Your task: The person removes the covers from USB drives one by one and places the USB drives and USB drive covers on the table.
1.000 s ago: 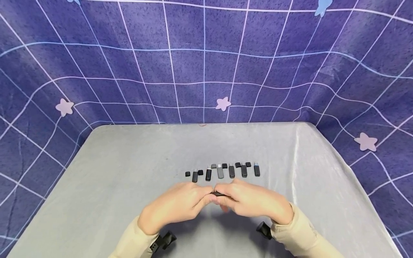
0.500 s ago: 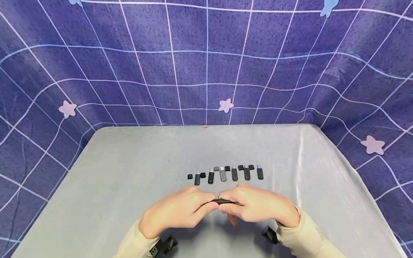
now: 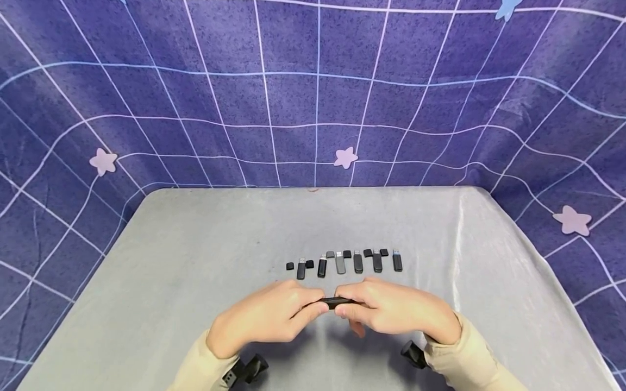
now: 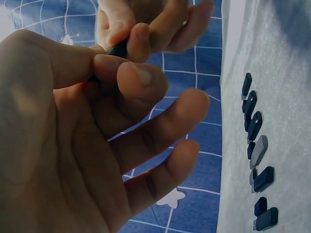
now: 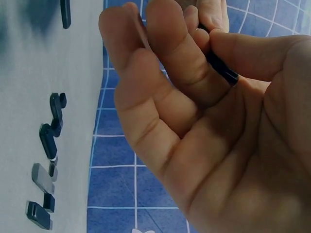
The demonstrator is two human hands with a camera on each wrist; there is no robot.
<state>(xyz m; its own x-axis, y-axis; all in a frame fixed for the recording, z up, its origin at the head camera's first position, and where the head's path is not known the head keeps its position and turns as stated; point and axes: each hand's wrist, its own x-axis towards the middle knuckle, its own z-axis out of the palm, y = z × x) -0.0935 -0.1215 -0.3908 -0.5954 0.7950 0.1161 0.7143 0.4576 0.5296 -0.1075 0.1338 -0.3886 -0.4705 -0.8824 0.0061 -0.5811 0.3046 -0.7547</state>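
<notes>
A slim black USB stick (image 3: 337, 302) is held up in the air over the near part of the table, between both hands. My left hand (image 3: 274, 315) pinches its left end with thumb and forefinger; the other fingers are loosely bent in the left wrist view. Thumb and fingers of my right hand (image 3: 398, 307) pinch the right end. In the right wrist view, part of the dark stick (image 5: 223, 70) shows under the thumb. Fingertips cover both ends, so whether a cap sits on it cannot be told.
Beyond the hands lies a row of several uncapped USB sticks, among them a grey one (image 3: 340, 264) and a black one with a blue plug (image 3: 398, 262). Small loose caps, such as a black cap (image 3: 290, 266), lie among them. Grey cloth covers the table (image 3: 195, 233); a patterned blue curtain (image 3: 288, 98) surrounds it.
Both hands keep their pinch on the USB stick and have drawn slightly apart, so more of it shows between the fingertips. The head view has shifted a little.
</notes>
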